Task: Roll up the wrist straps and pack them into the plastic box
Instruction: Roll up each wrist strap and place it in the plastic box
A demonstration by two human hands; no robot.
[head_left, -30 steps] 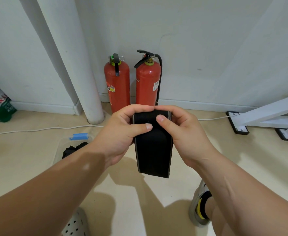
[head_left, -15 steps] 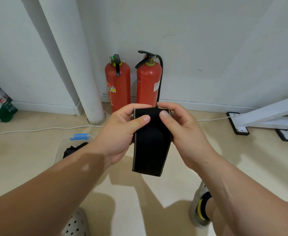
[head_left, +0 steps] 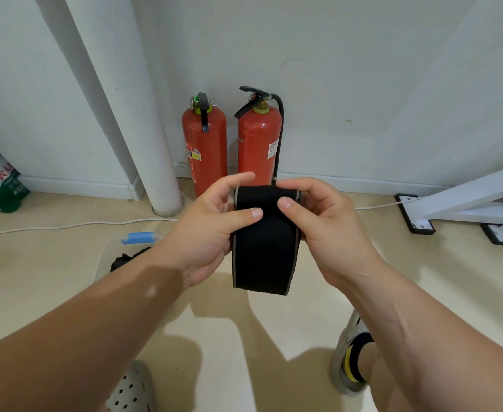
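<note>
The black elastic wrist strap with grey edges is held in the air above the beige floor, between both hands. The left hand pinches it, with the thumb on the front and the forefinger lifted. The right hand grips its rolled top with curled fingers and the thumb in front. The lower end of the strap hangs free. The clear plastic box with a blue latch stands on the floor at the left, partly hidden behind the left forearm.
</note>
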